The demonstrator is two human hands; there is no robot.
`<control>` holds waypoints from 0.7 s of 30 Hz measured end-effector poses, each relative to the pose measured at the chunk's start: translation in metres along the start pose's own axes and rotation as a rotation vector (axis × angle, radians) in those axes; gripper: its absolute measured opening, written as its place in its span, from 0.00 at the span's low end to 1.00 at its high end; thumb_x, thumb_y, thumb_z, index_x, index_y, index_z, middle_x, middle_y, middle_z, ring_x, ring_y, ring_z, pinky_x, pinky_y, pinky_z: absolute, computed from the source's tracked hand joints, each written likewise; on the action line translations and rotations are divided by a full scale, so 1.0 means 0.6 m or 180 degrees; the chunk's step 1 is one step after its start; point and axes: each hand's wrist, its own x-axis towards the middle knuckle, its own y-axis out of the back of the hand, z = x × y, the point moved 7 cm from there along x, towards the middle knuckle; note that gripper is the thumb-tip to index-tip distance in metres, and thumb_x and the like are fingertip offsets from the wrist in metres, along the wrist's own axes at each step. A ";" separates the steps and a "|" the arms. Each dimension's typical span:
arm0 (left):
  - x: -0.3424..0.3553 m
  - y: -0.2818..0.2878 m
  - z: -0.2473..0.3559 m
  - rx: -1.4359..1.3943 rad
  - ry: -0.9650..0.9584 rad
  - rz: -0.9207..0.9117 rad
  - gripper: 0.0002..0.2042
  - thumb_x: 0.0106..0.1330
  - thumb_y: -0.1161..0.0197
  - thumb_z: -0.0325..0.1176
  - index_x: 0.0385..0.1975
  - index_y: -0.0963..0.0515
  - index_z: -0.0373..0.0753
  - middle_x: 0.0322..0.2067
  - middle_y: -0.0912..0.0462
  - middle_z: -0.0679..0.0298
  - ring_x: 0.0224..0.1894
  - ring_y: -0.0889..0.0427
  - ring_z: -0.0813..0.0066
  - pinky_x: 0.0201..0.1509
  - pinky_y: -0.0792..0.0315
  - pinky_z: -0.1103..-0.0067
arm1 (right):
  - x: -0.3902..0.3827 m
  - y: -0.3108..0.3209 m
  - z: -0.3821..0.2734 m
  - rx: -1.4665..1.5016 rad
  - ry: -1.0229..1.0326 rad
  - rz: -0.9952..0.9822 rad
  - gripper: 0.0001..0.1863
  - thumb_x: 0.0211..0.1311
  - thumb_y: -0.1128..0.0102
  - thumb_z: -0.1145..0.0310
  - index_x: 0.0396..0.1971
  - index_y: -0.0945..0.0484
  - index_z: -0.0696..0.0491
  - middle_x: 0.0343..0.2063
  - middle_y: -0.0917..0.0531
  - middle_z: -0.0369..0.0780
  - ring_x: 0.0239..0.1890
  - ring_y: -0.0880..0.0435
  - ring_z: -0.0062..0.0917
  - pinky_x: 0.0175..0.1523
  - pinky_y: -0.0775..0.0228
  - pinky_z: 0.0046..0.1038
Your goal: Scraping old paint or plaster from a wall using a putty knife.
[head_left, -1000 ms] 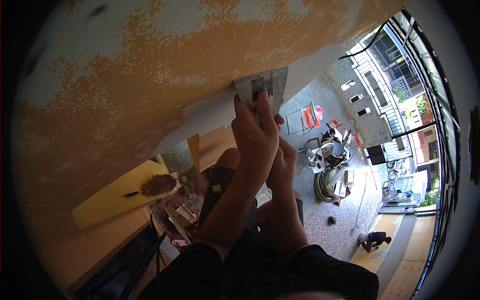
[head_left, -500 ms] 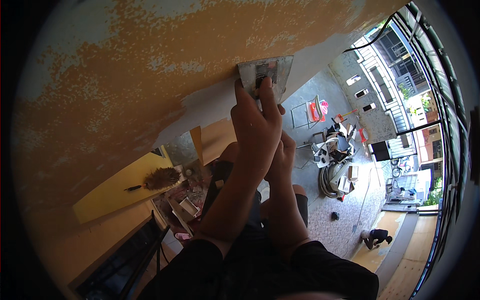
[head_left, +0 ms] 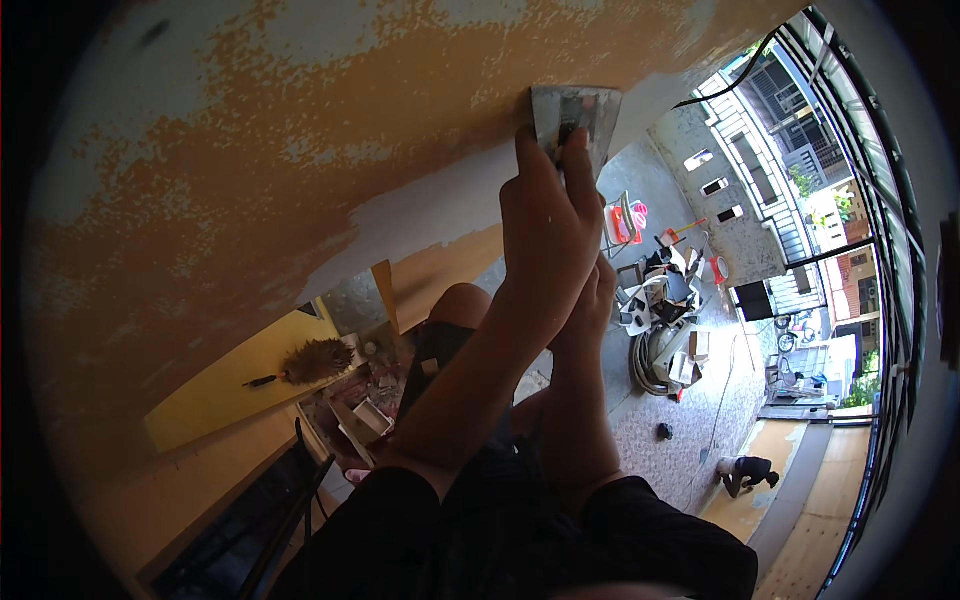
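A broad putty knife (head_left: 597, 112) with a stained metal blade lies against the wall (head_left: 400, 85), which is orange with patchy pale areas. My left hand (head_left: 552, 225) is closed around it, its fingers pressed along the blade. Close below and behind that hand, my right hand (head_left: 600, 293) has its fingers curled; what they hold is hidden. Beneath the blade runs a smooth pale grey band (head_left: 430, 202) with a ragged edge.
A yellow board (head_left: 215, 400) carries a brown feather duster (head_left: 318, 360). Down on the floor sit a coiled hose (head_left: 648, 368), a heap of mixed items (head_left: 665, 290) and a folding chair (head_left: 624, 220). Another person (head_left: 750, 472) crouches at the far lower right.
Both hands and the putty knife have shifted right and slightly up along the wall. My left hand keeps its hold. The crouching person has barely moved.
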 end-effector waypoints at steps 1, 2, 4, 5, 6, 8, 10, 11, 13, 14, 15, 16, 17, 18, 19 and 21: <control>-0.007 -0.002 -0.011 0.0030 0.0079 0.0030 0.12 0.68 0.47 0.32 0.36 0.37 0.27 0.13 0.26 0.46 0.17 0.21 0.48 0.15 0.28 0.69 | -0.008 0.008 0.020 0.0108 -0.0153 0.0095 0.19 0.68 0.63 0.64 0.37 0.24 0.63 0.26 0.19 0.39 0.26 0.20 0.19 0.31 0.30 0.19; -0.014 -0.001 -0.019 0.0005 0.0136 -0.0017 0.13 0.68 0.47 0.32 0.38 0.37 0.25 0.12 0.26 0.49 0.16 0.20 0.53 0.15 0.28 0.71 | -0.011 0.013 0.034 0.0226 -0.0312 0.0178 0.20 0.68 0.63 0.64 0.37 0.24 0.63 0.25 0.19 0.39 0.26 0.21 0.19 0.31 0.30 0.18; -0.017 -0.003 -0.028 -0.0097 0.0279 -0.0081 0.13 0.69 0.49 0.34 0.38 0.36 0.27 0.16 0.24 0.53 0.16 0.19 0.63 0.15 0.27 0.77 | -0.006 0.017 0.046 0.0168 -0.0416 0.0184 0.20 0.67 0.64 0.65 0.38 0.24 0.63 0.25 0.19 0.40 0.25 0.20 0.19 0.30 0.30 0.18; -0.021 -0.004 -0.037 -0.0185 0.0453 -0.0143 0.13 0.71 0.51 0.36 0.38 0.35 0.28 0.19 0.21 0.57 0.17 0.18 0.74 0.15 0.26 0.83 | -0.009 0.018 0.053 0.0103 -0.0552 0.0189 0.20 0.67 0.64 0.65 0.38 0.23 0.64 0.24 0.19 0.40 0.24 0.20 0.19 0.29 0.30 0.19; -0.019 -0.009 -0.039 -0.0263 0.0436 -0.0199 0.13 0.71 0.51 0.36 0.39 0.35 0.28 0.20 0.21 0.57 0.17 0.18 0.74 0.14 0.26 0.83 | -0.005 0.023 0.052 0.0107 -0.0572 0.0214 0.20 0.67 0.64 0.65 0.38 0.23 0.64 0.24 0.19 0.40 0.24 0.20 0.19 0.29 0.30 0.19; -0.011 -0.019 -0.031 -0.0279 0.0308 -0.0144 0.13 0.71 0.51 0.36 0.38 0.35 0.28 0.20 0.22 0.57 0.17 0.18 0.73 0.15 0.26 0.83 | 0.014 0.026 0.035 -0.0029 -0.0539 0.0038 0.20 0.65 0.63 0.66 0.38 0.23 0.64 0.23 0.19 0.40 0.24 0.20 0.19 0.28 0.30 0.19; 0.000 -0.026 -0.019 -0.0177 0.0123 -0.0068 0.13 0.71 0.51 0.36 0.37 0.35 0.29 0.18 0.22 0.58 0.17 0.18 0.73 0.15 0.26 0.83 | 0.026 0.025 0.017 0.0032 -0.0507 0.0036 0.20 0.64 0.64 0.66 0.38 0.23 0.64 0.23 0.19 0.40 0.24 0.20 0.19 0.28 0.30 0.19; 0.002 -0.029 -0.019 -0.0178 0.0126 -0.0075 0.13 0.71 0.51 0.36 0.37 0.35 0.29 0.18 0.22 0.58 0.17 0.18 0.73 0.15 0.26 0.83 | 0.031 0.027 0.007 0.0070 -0.0443 0.0041 0.20 0.64 0.64 0.67 0.38 0.23 0.64 0.23 0.19 0.40 0.25 0.20 0.19 0.28 0.29 0.20; 0.004 -0.029 -0.012 -0.0162 -0.0001 0.0012 0.15 0.69 0.49 0.34 0.42 0.37 0.24 0.11 0.25 0.55 0.15 0.20 0.59 0.15 0.28 0.72 | 0.028 0.032 0.007 0.0041 -0.0447 0.0070 0.20 0.63 0.63 0.67 0.37 0.23 0.64 0.24 0.19 0.40 0.25 0.20 0.18 0.29 0.30 0.19; -0.001 -0.035 -0.018 -0.0395 0.0264 -0.0136 0.14 0.69 0.49 0.34 0.42 0.37 0.25 0.13 0.24 0.53 0.16 0.19 0.59 0.15 0.27 0.73 | 0.025 0.042 0.018 -0.0064 -0.0521 0.0066 0.19 0.63 0.63 0.67 0.37 0.23 0.64 0.24 0.18 0.40 0.25 0.20 0.17 0.29 0.30 0.18; -0.008 -0.041 -0.026 -0.0429 0.0233 -0.0154 0.14 0.69 0.49 0.34 0.42 0.37 0.25 0.13 0.24 0.53 0.16 0.19 0.59 0.15 0.27 0.73 | 0.024 0.048 0.033 -0.0160 -0.0573 0.0053 0.19 0.63 0.62 0.67 0.37 0.23 0.64 0.24 0.18 0.40 0.26 0.20 0.17 0.30 0.30 0.18; -0.019 -0.050 -0.052 -0.0470 0.0354 -0.0168 0.14 0.69 0.49 0.34 0.42 0.37 0.26 0.13 0.24 0.53 0.16 0.19 0.59 0.15 0.27 0.73 | 0.023 0.063 0.064 -0.0045 -0.0671 0.0217 0.19 0.63 0.62 0.67 0.37 0.23 0.65 0.24 0.19 0.39 0.26 0.21 0.16 0.30 0.31 0.17; -0.024 -0.048 -0.062 -0.0484 0.0480 -0.0153 0.14 0.70 0.49 0.34 0.41 0.37 0.26 0.14 0.23 0.52 0.17 0.19 0.58 0.16 0.26 0.73 | 0.025 0.063 0.064 -0.0041 -0.0648 0.0204 0.19 0.63 0.62 0.67 0.37 0.23 0.65 0.24 0.19 0.39 0.26 0.21 0.16 0.30 0.31 0.17; -0.027 -0.050 -0.066 -0.0445 0.0468 -0.0173 0.14 0.71 0.51 0.36 0.40 0.35 0.28 0.20 0.21 0.56 0.18 0.18 0.72 0.17 0.25 0.82 | 0.027 0.067 0.067 -0.0065 -0.0728 0.0231 0.19 0.63 0.62 0.67 0.37 0.23 0.65 0.25 0.19 0.39 0.26 0.21 0.16 0.29 0.32 0.17; -0.023 -0.057 -0.068 -0.0450 0.0450 -0.0165 0.14 0.71 0.51 0.36 0.40 0.35 0.28 0.20 0.21 0.56 0.18 0.18 0.72 0.17 0.25 0.82 | 0.029 0.071 0.070 -0.0090 -0.0812 0.0261 0.19 0.63 0.61 0.67 0.38 0.23 0.65 0.25 0.19 0.39 0.26 0.22 0.15 0.29 0.33 0.17; -0.011 -0.065 -0.055 -0.0505 0.0431 -0.0159 0.13 0.71 0.51 0.36 0.39 0.35 0.29 0.20 0.21 0.56 0.18 0.18 0.73 0.17 0.25 0.82 | 0.044 0.067 0.031 -0.0227 -0.0776 0.0148 0.19 0.63 0.61 0.67 0.40 0.23 0.64 0.25 0.19 0.38 0.25 0.22 0.15 0.29 0.33 0.17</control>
